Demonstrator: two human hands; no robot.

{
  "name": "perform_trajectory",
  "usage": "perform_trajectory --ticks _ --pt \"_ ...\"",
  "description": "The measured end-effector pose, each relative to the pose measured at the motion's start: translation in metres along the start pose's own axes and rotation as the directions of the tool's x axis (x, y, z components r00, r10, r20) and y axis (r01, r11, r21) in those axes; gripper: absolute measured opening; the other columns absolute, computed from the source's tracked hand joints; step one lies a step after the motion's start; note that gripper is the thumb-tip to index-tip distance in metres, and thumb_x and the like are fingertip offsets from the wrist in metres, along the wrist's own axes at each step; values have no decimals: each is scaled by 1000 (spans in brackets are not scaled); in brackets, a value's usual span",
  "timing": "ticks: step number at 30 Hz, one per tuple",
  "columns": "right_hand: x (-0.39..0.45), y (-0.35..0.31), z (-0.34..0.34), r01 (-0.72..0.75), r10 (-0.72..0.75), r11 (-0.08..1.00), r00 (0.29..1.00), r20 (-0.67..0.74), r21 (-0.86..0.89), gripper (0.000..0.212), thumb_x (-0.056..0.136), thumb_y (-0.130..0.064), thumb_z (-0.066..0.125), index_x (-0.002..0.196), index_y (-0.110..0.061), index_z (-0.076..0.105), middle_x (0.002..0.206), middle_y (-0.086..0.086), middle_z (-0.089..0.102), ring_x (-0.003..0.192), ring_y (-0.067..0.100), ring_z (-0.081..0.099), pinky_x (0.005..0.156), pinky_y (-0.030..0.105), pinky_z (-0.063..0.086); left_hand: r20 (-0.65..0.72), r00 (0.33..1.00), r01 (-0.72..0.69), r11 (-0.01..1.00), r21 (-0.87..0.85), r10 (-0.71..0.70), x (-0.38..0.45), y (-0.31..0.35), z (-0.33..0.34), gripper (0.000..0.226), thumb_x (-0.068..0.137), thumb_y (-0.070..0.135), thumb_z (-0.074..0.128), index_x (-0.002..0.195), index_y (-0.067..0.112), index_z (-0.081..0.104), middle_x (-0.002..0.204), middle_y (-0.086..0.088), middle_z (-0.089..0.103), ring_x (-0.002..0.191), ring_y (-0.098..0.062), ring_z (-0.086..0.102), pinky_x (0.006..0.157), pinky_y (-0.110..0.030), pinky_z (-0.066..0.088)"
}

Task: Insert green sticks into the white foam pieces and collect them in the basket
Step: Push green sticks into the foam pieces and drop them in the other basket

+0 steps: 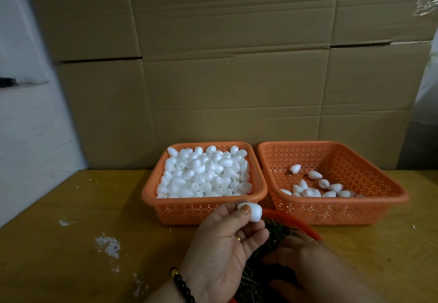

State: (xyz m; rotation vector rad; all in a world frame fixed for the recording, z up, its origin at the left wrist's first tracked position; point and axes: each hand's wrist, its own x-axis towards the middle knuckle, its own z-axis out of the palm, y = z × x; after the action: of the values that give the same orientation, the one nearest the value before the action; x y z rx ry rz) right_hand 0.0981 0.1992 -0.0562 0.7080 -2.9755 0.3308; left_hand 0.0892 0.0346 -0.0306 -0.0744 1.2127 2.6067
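White foam piece (251, 212) pinched by left hand (219, 250) fingers, right hand (305, 262) fingers' state unclear.

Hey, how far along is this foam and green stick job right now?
Early on. Done: about a dozen pieces lie in the right basket. In hand: the left hand pinches one foam piece while the right hand reaches into the green sticks. Left: the left basket looks nearly full of foam.

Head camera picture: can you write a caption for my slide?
Left hand pinches a white foam piece while right hand reaches into green sticks before two orange baskets.
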Motion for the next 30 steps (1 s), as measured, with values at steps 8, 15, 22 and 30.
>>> perform_trajectory --ticks 8,15,22,30 --pt "2 4 -4 16 -6 996 992 -122 84 30 91 -52 47 120 -49 57 114 -20 61 107 -5 52 96 15 37 -10 1000 -11 1000 -3 11 0 1 0 30 69 9 67 98 2 69 82 -15 69 68 -20 66 62 -32 58" --pt "-3 2 -10 41 197 846 903 -383 532 10 77 -38 66 82 -41 74 86 -28 70 83 -10 63 73 7 47 -13 1000 16 999 -47 -17 -1 3 2 36 71 9 66 105 -1 65 82 -16 66 69 -21 65 63 -33 59" --pt "-5 -10 -18 79 379 639 833 -403 765 23 69 -41 58 89 -29 62 58 4 66 41 5 52 42 14 39 38 993 114 978 -175 -109 -4 7 2 28 77 6 64 103 -3 65 81 -18 66 66 -22 67 60 -33 59" --pt "-6 -17 -22 173 422 557 784 -456 812 23 55 -44 70 65 -23 68 47 10 59 36 13 51 38 17 40 49 993 116 977 -176 -109 -4 8 1 26 76 6 65 101 -3 67 82 -18 67 66 -22 67 59 -33 59"
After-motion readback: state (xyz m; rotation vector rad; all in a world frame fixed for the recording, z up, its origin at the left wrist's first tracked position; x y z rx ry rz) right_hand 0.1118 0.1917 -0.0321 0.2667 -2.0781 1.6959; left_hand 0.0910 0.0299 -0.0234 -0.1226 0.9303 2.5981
